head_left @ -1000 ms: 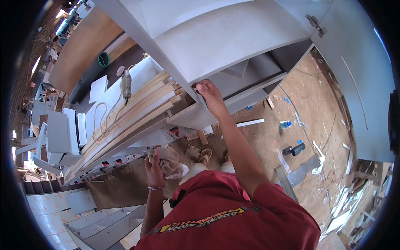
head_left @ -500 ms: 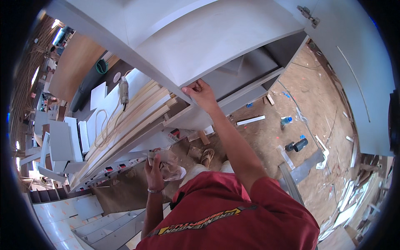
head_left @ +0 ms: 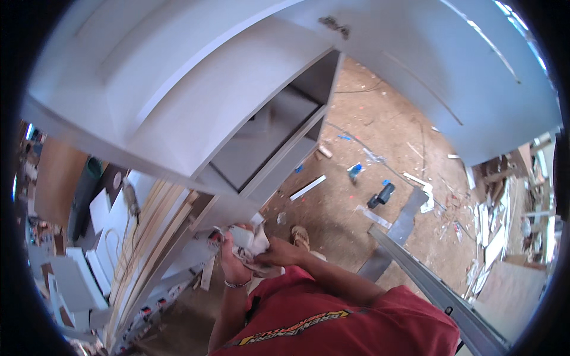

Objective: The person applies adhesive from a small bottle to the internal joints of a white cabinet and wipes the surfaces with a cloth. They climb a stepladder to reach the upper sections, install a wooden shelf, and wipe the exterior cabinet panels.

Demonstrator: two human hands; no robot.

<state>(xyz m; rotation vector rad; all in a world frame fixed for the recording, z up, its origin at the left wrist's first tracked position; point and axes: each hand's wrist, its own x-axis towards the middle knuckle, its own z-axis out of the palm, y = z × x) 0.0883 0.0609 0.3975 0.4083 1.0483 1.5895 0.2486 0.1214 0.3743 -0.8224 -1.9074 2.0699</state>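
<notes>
Steady the crumpled, whitish, bag-like bundle (head_left: 243, 238) in the curled left hand (head_left: 233, 264) while the right hand (head_left: 279, 253), its grip impossible to tell, works from four o'clock.

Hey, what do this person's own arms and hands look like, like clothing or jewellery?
Both hands are ungloved. A silvery, chain-like bracelet circles the wrist of the left hand; no band shows at the right hand. The right sleeve is short, plain red; the left sleeve's edge is unclear.
</notes>
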